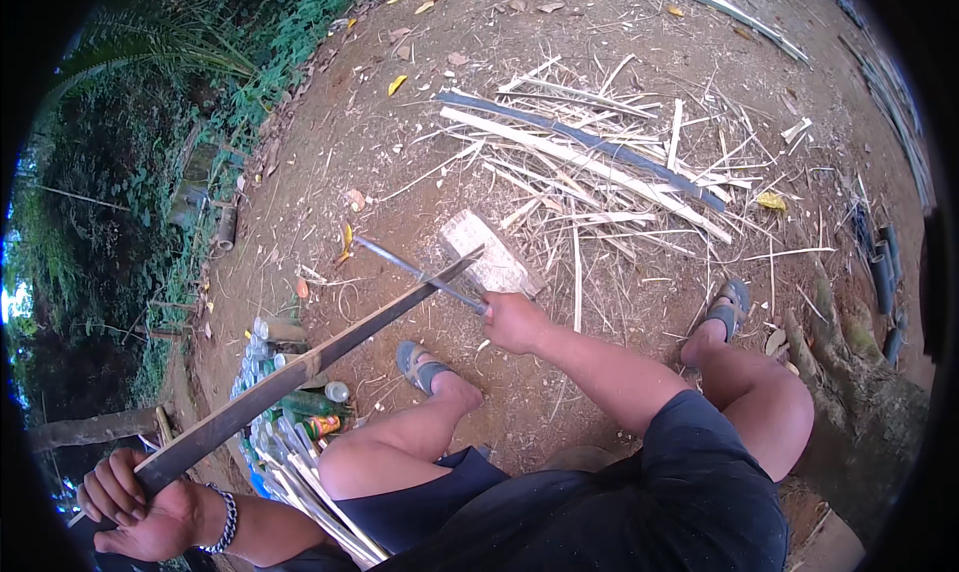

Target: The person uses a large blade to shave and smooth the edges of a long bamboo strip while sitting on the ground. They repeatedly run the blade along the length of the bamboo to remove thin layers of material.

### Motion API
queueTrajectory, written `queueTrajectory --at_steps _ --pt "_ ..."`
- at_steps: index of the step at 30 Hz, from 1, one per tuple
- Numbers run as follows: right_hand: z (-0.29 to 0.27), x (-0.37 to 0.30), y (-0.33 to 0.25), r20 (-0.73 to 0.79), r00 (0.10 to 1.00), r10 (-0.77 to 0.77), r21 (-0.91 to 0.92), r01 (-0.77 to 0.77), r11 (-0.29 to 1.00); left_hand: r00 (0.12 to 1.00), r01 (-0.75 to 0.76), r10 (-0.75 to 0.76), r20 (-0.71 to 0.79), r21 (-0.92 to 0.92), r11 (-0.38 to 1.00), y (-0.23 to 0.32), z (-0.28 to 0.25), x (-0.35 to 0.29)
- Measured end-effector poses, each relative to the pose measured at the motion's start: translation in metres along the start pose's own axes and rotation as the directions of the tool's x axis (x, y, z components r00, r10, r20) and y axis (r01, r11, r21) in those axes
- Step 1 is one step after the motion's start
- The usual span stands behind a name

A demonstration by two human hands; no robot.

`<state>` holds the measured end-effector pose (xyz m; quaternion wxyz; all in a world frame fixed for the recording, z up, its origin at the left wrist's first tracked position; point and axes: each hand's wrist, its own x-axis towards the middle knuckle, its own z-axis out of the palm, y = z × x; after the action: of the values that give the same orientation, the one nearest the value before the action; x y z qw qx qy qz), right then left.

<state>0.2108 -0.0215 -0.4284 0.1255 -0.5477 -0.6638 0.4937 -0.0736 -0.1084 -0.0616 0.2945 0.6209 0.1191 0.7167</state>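
My left hand, with a chain bracelet on the wrist, is wrapped round the near end of a long dark split-bamboo strip. The strip slants up to the right, its far end over a pale wooden block on the ground. My right hand is closed round the handle of a long-bladed knife; most of the handle is hidden in the fist. The blade points up and left and crosses the strip near its far end, apparently touching it.
Ahead lies a heap of pale bamboo splinters with a long dark strip on it. Bottles and a bundle of pale strips are by my left leg. Tree roots rise at the right; plants line the left.
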Motion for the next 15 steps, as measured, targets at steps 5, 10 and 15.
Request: queueTrajectory --at_steps 5,10,15 --pt "0.027 0.057 0.133 0.04 0.993 0.113 -0.317 -0.095 0.944 1.0 0.014 -0.014 -0.006 -0.052 0.999 -0.01 0.004 0.008" --pt "0.026 0.053 0.116 -0.017 0.956 0.291 -0.172 -0.29 0.941 0.997 0.007 -0.012 -0.071 -0.076 0.997 -0.003 -0.001 -0.003" --pt "0.011 -0.002 0.008 -0.019 0.985 0.172 -0.008 -0.172 0.985 0.998 -0.028 0.023 -0.059 -0.088 0.996 0.002 -0.001 -0.014"
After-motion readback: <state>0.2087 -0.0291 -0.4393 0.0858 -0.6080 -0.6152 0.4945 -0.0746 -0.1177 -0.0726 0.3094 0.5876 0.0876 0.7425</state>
